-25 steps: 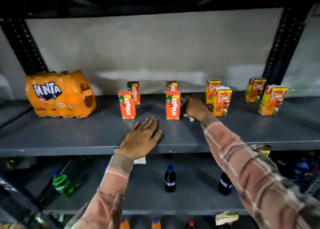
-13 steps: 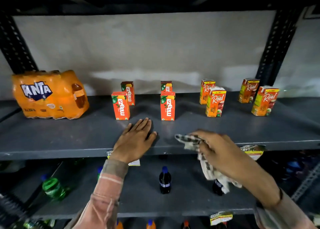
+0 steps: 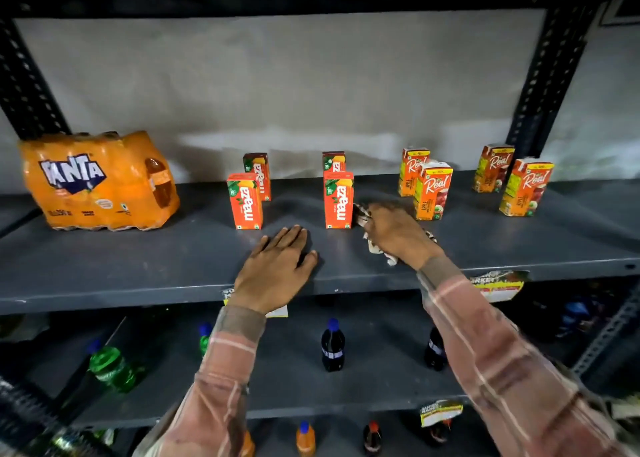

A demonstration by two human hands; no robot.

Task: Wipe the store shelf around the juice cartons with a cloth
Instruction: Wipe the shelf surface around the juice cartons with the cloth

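Checkered and crumpled, the cloth [image 3: 375, 245] is lying bunched under the right hand [image 3: 398, 235] gripping it on the shelf [image 3: 138, 262] beside a Maaza carton [image 3: 338, 200], while the left hand [image 3: 277, 266] is resting open and flat.

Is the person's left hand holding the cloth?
No, the left hand lies flat and empty on the shelf, while the right hand presses the cloth beside a Maaza carton.
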